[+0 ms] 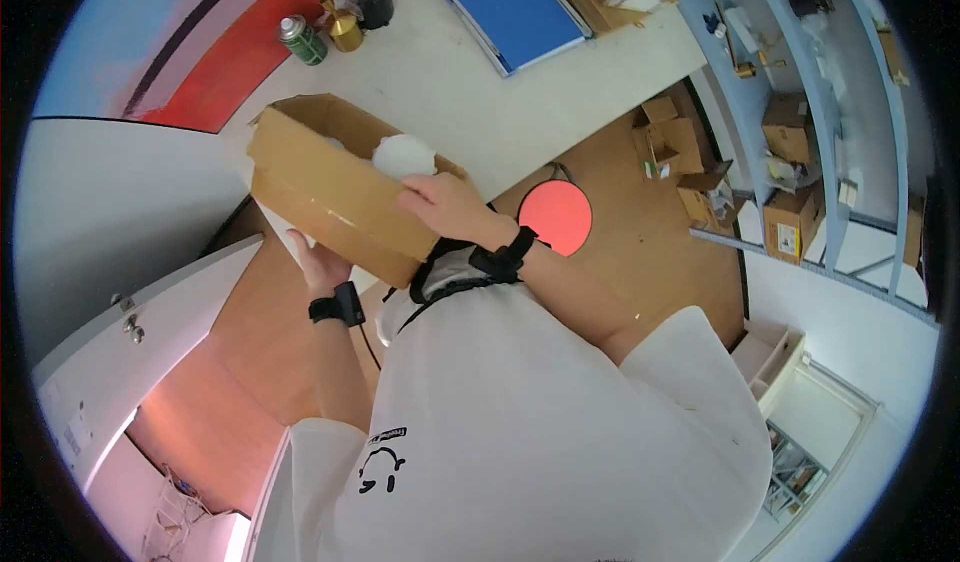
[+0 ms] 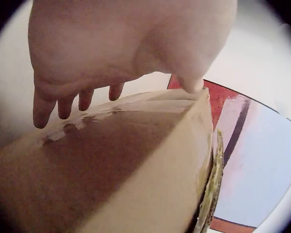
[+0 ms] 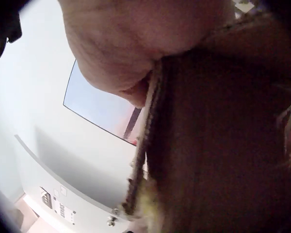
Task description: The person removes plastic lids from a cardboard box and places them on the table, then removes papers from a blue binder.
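An open cardboard box (image 1: 330,197) is held tilted in front of the body, by the table's near edge, with a white rounded item (image 1: 403,157) showing inside. The right hand (image 1: 455,207) grips the box's upper rim near its right end. In the right wrist view, that hand (image 3: 140,39) curls over the edge of the cardboard wall (image 3: 213,141). The left hand (image 1: 322,265) is at the box's lower side. The left wrist view shows this hand (image 2: 126,43) with fingers extended against the taped cardboard face (image 2: 106,160); its thumb touches a corner.
On the white table (image 1: 440,102) are a blue folder (image 1: 515,12), a green spray can (image 1: 302,40), a gold-coloured container (image 1: 345,32) and a black item (image 1: 372,4). A red round stool (image 1: 555,219) stands beside it. Shelves (image 1: 800,82) with boxes are at right, a white door (image 1: 140,342) at left.
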Available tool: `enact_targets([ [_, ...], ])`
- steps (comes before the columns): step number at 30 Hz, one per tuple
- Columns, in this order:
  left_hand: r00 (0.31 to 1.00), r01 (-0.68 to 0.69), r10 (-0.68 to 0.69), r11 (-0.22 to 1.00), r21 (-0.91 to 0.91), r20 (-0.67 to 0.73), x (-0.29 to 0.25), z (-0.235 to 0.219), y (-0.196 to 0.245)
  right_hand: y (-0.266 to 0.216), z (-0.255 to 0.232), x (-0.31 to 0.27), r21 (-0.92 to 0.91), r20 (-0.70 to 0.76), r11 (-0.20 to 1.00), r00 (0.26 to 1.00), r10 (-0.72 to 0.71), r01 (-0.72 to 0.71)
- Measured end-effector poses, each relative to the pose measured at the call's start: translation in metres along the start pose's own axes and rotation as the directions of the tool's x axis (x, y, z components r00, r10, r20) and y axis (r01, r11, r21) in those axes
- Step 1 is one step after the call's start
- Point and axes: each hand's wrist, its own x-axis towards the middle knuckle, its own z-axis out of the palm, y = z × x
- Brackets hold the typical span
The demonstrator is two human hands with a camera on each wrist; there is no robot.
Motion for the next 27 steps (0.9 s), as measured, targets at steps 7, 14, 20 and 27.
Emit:
enact_targets([
  [7, 0.999, 0.018, -0.015, 0.996, -0.083, 0.034, 0.017, 0.051, -0.026, 0.053, -0.048, 0.033, 0.149, -0.152, 0.988, 0.987, 0.047, -0.024],
  [14, 0.997, -0.075, 0.075, 0.997, 0.015, 0.023, 0.036, 0.051, -0.041, 0.091, -0.079, 0.063, 0.422, -0.052, 0.892, 0.978, 0.2, -0.161],
  [20, 0.981, -0.195, 0.194, 0.978, 0.07, 0.026, 0.038, 0.083, -0.06, 0.142, -0.099, 0.083, 0.587, 0.063, 0.729, 0.917, 0.393, -0.353],
  [27, 0.911, -0.392, 0.411, 0.857, 0.334, 0.016, 0.039, 0.109, -0.064, 0.198, -0.091, 0.096, 0.082, -0.039, 0.956, 0.957, 0.286, -0.283],
])
